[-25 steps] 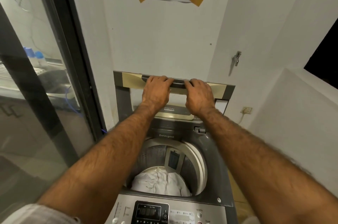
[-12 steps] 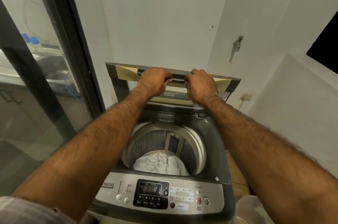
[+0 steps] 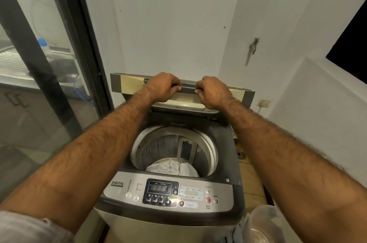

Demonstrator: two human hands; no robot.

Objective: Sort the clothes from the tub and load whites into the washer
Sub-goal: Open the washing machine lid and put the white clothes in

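The raised grey-and-cream folding lid (image 3: 127,86) of the grey top-loading washer (image 3: 231,153) is gripped along its dark upper edge by both hands. The left hand (image 3: 161,88) is curled over it, and the right hand (image 3: 213,93) is clenched round it just beside. Crumpled white clothes (image 3: 172,169) are seen at the bottom of the perforated metal drum (image 3: 158,147). A translucent plastic container (image 3: 264,221) is seen beside the washer's front right corner.
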